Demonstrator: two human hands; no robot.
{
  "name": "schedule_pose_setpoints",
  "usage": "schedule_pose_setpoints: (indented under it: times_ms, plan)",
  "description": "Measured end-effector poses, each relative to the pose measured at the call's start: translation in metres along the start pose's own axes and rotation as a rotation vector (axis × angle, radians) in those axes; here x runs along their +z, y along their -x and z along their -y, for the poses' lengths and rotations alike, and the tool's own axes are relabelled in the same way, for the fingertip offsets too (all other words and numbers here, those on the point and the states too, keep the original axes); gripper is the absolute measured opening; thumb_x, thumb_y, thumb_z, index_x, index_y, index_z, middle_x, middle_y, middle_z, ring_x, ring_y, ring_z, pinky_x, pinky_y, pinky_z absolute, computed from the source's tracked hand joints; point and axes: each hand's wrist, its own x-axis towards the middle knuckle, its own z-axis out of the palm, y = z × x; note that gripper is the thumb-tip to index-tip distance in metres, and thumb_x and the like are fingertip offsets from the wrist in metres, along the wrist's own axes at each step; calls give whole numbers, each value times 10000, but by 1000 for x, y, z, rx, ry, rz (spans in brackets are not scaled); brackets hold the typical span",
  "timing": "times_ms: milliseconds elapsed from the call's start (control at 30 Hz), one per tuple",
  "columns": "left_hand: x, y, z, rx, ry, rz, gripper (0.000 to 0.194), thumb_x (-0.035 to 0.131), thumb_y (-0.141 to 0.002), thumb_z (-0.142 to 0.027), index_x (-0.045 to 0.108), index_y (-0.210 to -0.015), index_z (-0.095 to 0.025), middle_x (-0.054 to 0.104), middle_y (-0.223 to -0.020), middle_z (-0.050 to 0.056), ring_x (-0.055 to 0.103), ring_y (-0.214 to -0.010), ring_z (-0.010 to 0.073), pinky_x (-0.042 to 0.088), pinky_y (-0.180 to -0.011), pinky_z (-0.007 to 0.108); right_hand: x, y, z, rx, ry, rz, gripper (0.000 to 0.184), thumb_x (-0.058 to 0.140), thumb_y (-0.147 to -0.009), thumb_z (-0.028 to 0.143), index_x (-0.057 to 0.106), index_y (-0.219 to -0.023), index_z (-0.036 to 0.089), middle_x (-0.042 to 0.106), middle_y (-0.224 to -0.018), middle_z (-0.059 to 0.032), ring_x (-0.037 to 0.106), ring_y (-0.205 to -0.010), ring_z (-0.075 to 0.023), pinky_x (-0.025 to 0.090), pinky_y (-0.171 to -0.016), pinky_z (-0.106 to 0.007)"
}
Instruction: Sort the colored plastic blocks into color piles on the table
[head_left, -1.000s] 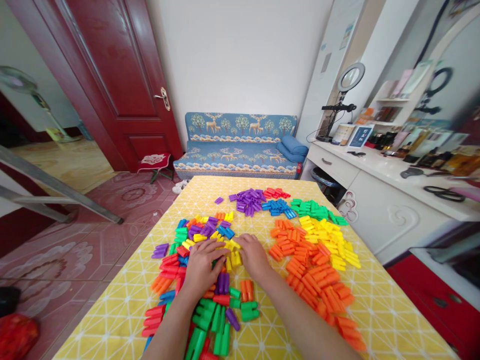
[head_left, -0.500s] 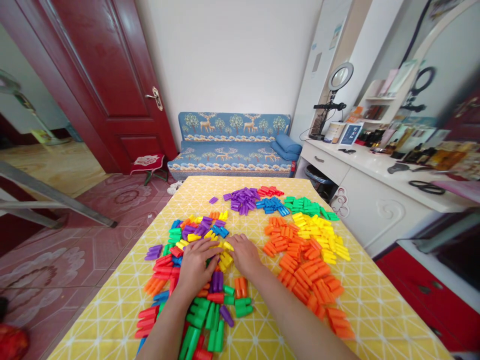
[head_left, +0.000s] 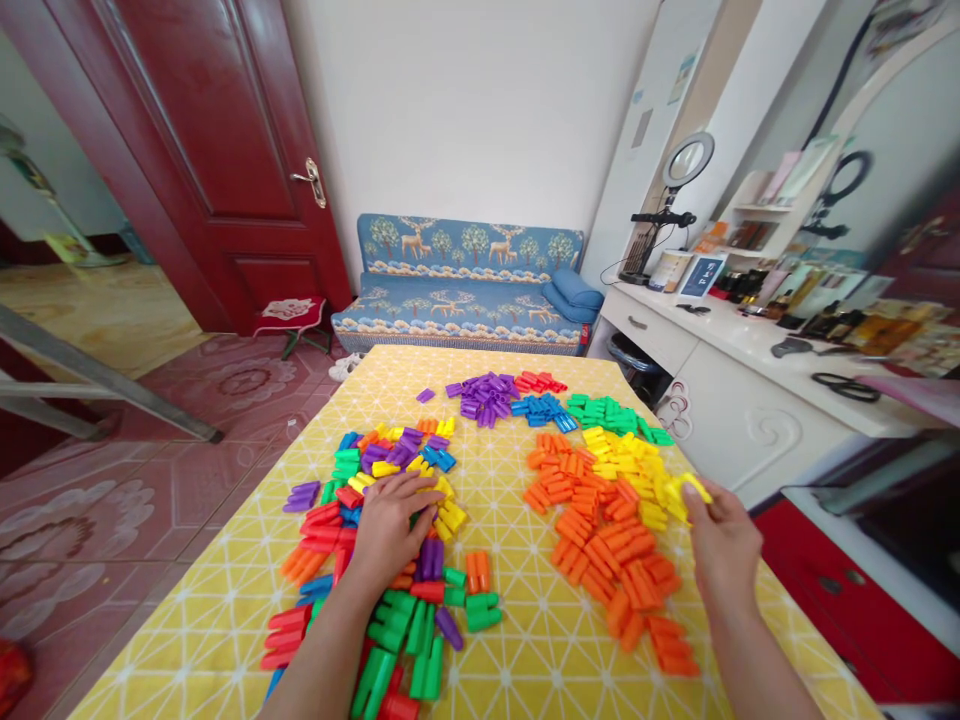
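Observation:
My right hand (head_left: 724, 540) pinches a yellow plastic building piece (head_left: 691, 490) between thumb and fingers. It is over the right edge of a pile of yellow pieces (head_left: 626, 458). On the left, my left hand (head_left: 394, 520) rests on a mixed-colour heap, its thumb apart from the curved fingers. Near those fingertips lie yellow pieces (head_left: 450, 515), and beside the thumb is a purple piece (head_left: 430, 560). Green pieces (head_left: 394, 620) lie by the left wrist, and red pieces (head_left: 287, 635) are left of the forearm. What lies under the left palm is hidden.
Sorted piles of orange (head_left: 600, 530), green (head_left: 611, 415), blue (head_left: 544, 410), red (head_left: 540, 382) and purple pieces (head_left: 486, 398) lie across the yellow-patterned tablecloth (head_left: 517, 640). A white dressing table (head_left: 750, 350) stands at right, a blue sofa (head_left: 450, 300) beyond.
My right hand has moved from the mixed heap across to the yellow pile on the right, with a yellow piece in its fingers. My left hand stays at the heap.

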Motion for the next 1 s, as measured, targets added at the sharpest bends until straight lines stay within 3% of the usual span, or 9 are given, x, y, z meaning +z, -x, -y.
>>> schedule_pose_setpoints:
  times_ms: [100,200,300,400,500,633,733,867,1000]
  plan:
    - [-1,0,0,6,2,3,232,548,-867,-281,719,-1013,-343,701,-1147,-5,576,-1145,253,408,-947,471,-36,-25,-45,39,308,58,527,636,-650,520,704,-972,108,704,-772,-108,629,-683,-248,471,-621,-356]
    - [-1,0,-1,2,8,-2,233,551,-864,-278,720,-1011,-342,701,-1146,1,579,-1140,254,411,-944,473,-44,-29,-67,10,484,200,515,575,-651,538,732,-937,139,704,-749,-105,634,-690,-280,474,-643,-404]
    - [-2,-1,-2,-9,13,-3,229,568,-854,-269,722,-1007,-341,700,-1149,0,580,-1140,251,408,-952,474,-39,-24,-63,-112,583,179,511,535,-674,539,734,-957,163,682,-811,-115,627,-795,-324,472,-681,-448]
    - [-2,-1,-3,-18,17,6,235,578,-848,-248,721,-1005,-348,699,-1150,-13,577,-1145,246,398,-966,475,-29,-8,-37,-235,645,32,477,538,-720,517,711,-991,164,640,-831,-126,602,-840,-331,465,-694,-454]
    - [-2,-1,-4,-24,21,11,235,581,-848,-243,718,-1009,-348,698,-1152,-18,575,-1149,243,394,-972,474,-3,27,0,-310,440,44,377,537,-788,453,671,-1011,180,633,-929,-106,591,-717,-226,481,-679,-382]
    - [-2,0,-3,-29,28,15,237,573,-859,-250,710,-1022,-355,693,-1162,-25,571,-1157,240,387,-980,477,60,98,45,-369,144,712,204,519,-838,303,661,-953,212,642,-986,-65,609,-827,-188,505,-707,-304]
    - [-2,0,-4,-26,35,16,251,566,-862,-237,708,-1031,-357,692,-1164,-24,571,-1155,238,389,-981,475,110,148,65,-407,145,1023,368,526,-757,120,630,-1098,214,626,-1082,-58,603,-864,-171,503,-806,-306]
    - [-3,-1,-4,-26,29,-10,310,533,-872,-217,679,-1122,-329,692,-1166,5,571,-1145,248,398,-970,478,150,183,78,-601,310,1133,584,578,-664,49,562,-1227,204,558,-1249,-72,497,-1139,-230,411,-995,-357]
    - [-2,-1,-3,-33,29,-12,342,511,-877,-204,657,-1168,-308,690,-1167,25,592,-1108,241,413,-950,466,158,189,83,-684,469,1102,391,561,-740,80,615,-1104,212,588,-1131,-75,499,-1064,-231,424,-937,-358]
